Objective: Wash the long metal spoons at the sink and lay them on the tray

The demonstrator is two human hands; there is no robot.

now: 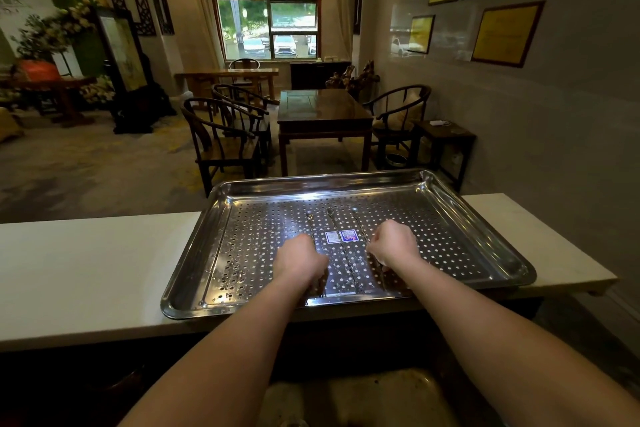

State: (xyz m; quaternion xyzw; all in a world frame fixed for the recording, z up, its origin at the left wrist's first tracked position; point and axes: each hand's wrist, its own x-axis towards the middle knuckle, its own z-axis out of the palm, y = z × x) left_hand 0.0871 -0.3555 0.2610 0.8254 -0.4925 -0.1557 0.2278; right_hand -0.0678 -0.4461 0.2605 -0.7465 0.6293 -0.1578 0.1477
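Tray sits on the counter directly behind the sink, prob. so wet items cross over w/o dripping far. Its holed floor looks made to let water drain.

Three spoons lie in the tray's middle, side by side but apart, running lengthwise away from the person. The spacing is likely for drying and easy counting. A sticker on the tray floor sits among them.

L hand is down over the near part of the left spoon, and R hand is over the right one. The middle spoon lies free between the two hands.

Both hands are knuckles-up w/ fingers curled under, so the backs of the hands hide the fingertips. Can't tell whether either hand pinches its spoon or only rests on it. Judging by the pose, this looks like the laying-down or straightening step, w/ the outer pair handled symmetrically.
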